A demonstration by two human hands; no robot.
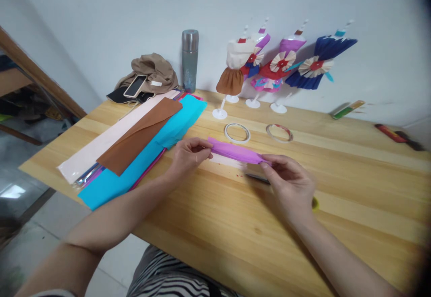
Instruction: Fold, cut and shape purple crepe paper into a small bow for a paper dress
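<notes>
A folded strip of purple crepe paper [235,150] is held just above the wooden table [353,185]. My left hand [187,154] pinches its left end and my right hand [290,184] pinches its right end; both hands are closed on it. A white paper strip [226,161] lies on the table under the purple one. A dark thin tool [256,178] lies beside my right hand, partly hidden by it.
Long sheets of cream [111,138], brown [141,133] and turquoise [148,153] paper lie at the left. Two tape rings [237,132] [279,133] sit ahead. Paper dress figures on stands [266,66], a steel flask [190,60], a phone [135,85] on cloth and a glue stick [346,108] line the wall.
</notes>
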